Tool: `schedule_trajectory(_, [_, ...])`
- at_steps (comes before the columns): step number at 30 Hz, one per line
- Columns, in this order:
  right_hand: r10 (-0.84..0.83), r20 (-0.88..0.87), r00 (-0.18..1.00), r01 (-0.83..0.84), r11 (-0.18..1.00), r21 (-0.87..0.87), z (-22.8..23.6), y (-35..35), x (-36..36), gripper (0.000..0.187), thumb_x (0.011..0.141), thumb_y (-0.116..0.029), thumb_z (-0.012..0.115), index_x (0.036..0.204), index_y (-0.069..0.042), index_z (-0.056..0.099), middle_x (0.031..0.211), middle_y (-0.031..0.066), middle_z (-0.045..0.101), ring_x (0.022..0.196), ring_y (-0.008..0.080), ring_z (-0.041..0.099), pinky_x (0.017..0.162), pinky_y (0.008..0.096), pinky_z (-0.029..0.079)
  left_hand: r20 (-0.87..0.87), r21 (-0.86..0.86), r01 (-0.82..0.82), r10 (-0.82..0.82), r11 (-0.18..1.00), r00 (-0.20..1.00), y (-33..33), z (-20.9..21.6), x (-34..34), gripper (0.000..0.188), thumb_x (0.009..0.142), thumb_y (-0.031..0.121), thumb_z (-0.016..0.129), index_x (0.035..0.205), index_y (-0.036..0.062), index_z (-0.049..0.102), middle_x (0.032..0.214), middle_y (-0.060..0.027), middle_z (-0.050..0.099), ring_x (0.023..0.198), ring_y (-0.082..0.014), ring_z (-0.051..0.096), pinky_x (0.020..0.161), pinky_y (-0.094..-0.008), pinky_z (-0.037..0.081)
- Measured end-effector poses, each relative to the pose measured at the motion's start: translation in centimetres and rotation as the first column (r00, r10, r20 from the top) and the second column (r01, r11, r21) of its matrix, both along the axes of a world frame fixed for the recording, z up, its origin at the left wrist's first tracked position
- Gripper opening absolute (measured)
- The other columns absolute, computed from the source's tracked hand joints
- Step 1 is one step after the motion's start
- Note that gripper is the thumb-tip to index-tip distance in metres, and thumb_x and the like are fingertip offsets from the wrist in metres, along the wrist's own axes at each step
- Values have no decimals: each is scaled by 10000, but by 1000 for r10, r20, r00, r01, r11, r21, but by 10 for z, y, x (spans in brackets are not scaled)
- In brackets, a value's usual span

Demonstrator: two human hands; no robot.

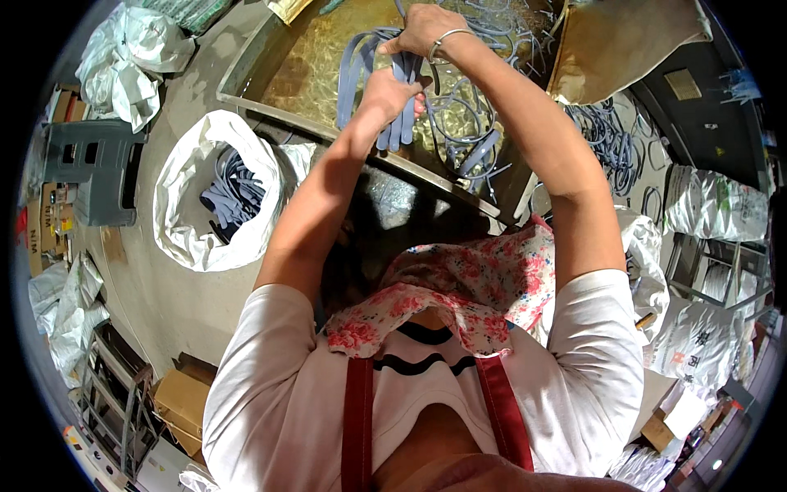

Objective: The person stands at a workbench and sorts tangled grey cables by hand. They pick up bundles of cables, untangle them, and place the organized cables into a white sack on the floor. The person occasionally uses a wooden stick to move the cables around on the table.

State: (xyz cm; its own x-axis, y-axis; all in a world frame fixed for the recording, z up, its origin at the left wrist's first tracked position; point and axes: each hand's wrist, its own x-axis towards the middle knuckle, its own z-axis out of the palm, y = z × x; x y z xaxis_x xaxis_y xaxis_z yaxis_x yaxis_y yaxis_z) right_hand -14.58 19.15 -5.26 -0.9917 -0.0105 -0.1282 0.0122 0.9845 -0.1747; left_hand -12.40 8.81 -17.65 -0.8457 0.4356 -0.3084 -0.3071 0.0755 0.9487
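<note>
Over a metal tank of shallow water (275, 115), both my hands are on a bunch of flat grey rubbery strips (396, 135). My left hand (387, 97) is closed around the strips, and their cut-looking ends hang below the fingers. A little farther off, my right hand (428, 31) grips the same bunch higher up, with its thumb toward the left hand. Some strips loop down to the left of my hands, over the water. More thin grey strips and loops (471, 123) lie in the tank to the right.
Left of the tank stands an open white sack (176, 221) holding grey pieces (234, 197). A brown sheet (623, 49) covers the tank's right side. Grey strips (607, 143) pile on the floor at right. A dark green plastic stool (98, 176) and cardboard box (180, 402) are at left.
</note>
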Motion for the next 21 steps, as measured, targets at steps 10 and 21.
schedule_trajectory(10, [-111,-36,993,115,985,130,-48,68,-19,212,710,-168,559,827,-27,666,882,192,628,858,303,620,719,375,500,82,-28,385,-382,922,920,-4,7,13,187,786,129,643,813,12,499,594,-10,492,419,-71,435,385,-212,364])
schedule_trajectory(21, [-561,-194,805,562,825,-53,-14,264,135,403,622,-321,624,766,55,631,746,222,622,742,336,618,682,380,479,315,507,186,-382,842,869,-40,21,2,196,867,171,546,883,-20,509,659,-44,500,516,-108,482,454,-241,410])
